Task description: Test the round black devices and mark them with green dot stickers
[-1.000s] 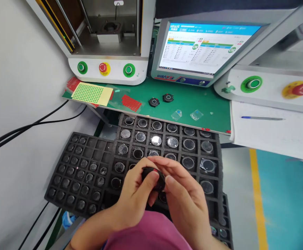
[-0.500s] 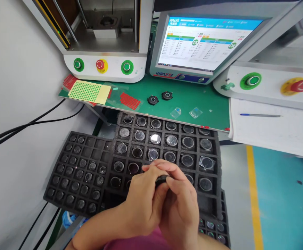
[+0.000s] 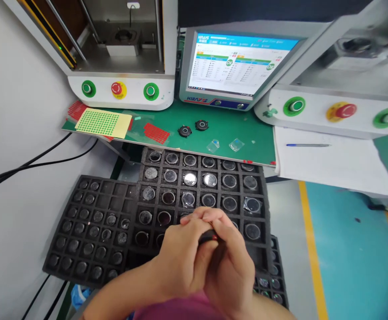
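Note:
Both hands are closed together around a black watch case (image 3: 208, 237), and only its dark edge with a small red spot shows between the fingers. My left hand (image 3: 182, 253) grips it from the left, thumb along the near side. From the right, my right hand (image 3: 232, 262) wraps it, its fingers meeting those of the left. Beneath the hands lies a black foam tray (image 3: 258, 258) with round watch faces (image 3: 229, 181) in its compartments. Two similar black watch cases (image 3: 185, 131) (image 3: 201, 125) rest on the green bench (image 3: 264, 153) beyond.
A second foam tray (image 3: 109, 202) of small round parts sits at left. Sticker sheets (image 3: 97, 122) and clear plastic bits (image 3: 236, 144) lie on the bench. Behind stand a screen (image 3: 237, 66) and two button-fronted machines (image 3: 132, 95) (image 3: 314, 100). A pen (image 3: 307, 145) lies on paper at right.
The view has shifted, so the bench and screen appear further left. Both hands keep hold of the watch case, which has turned slightly; a red spot now shows on its edge.

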`<state>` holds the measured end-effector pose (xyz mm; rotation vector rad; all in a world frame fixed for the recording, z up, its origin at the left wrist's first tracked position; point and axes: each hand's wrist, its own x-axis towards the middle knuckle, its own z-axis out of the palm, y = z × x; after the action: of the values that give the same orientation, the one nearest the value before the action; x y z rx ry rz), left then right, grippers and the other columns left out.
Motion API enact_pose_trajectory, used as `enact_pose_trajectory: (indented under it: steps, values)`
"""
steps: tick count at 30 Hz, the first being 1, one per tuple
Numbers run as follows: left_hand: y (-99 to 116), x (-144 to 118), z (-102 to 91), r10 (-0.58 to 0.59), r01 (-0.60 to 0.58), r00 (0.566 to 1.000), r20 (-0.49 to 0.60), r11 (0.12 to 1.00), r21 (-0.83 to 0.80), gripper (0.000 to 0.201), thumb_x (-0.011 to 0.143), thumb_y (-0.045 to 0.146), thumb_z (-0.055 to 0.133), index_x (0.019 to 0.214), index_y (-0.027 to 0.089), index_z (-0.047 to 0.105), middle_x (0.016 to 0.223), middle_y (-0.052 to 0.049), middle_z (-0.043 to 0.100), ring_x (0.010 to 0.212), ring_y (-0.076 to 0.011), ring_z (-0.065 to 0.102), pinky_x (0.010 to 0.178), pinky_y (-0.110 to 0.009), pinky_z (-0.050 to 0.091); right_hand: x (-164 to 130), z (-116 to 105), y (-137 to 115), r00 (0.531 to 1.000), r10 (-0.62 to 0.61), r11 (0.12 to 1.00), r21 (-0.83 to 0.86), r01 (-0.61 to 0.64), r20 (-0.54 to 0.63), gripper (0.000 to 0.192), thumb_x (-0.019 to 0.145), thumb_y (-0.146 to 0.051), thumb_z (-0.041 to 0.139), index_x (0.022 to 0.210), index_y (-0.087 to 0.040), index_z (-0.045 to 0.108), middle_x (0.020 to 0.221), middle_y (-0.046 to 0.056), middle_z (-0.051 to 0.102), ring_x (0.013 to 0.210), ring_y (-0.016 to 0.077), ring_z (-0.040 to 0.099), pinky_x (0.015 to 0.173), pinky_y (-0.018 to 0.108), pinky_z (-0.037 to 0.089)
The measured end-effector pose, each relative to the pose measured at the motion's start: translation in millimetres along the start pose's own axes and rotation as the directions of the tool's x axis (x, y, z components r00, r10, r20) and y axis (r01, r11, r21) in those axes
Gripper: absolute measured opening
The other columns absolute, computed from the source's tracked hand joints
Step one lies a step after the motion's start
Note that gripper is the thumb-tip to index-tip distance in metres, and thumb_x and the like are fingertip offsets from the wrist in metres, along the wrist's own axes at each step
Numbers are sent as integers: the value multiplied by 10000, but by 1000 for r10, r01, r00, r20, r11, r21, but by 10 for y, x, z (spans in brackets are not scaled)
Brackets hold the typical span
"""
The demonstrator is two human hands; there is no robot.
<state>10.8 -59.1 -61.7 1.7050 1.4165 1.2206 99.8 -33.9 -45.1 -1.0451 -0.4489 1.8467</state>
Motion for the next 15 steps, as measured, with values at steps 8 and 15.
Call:
enact_pose_trajectory:
  steps: [8, 15]
  values:
    - [-2, 78, -1, -346, 357, 910, 230, 368, -858, 309, 935, 472, 486, 827, 184, 507, 629, 12, 533, 431, -70, 428, 391, -169, 377, -12, -252, -141, 963, -140, 931, -301, 207, 230, 250, 855, -428, 645, 1047, -305, 748, 1111, 57, 719, 868, 221, 697, 701, 321, 591]
    - [-85, 64, 35, -404, 361, 910, 93, 658, -661, 275, 963, 406, 475, 810, 182, 516, 624, 41, 452, 448, -53, 383, 407, -168, 315, 73, -302, -132, 923, -317, 708, -593, 384, 219, 235, 791, -196, 728, 988, -318, 768, 1021, 24, 771, 927, 208, 741, 858, 327, 608]
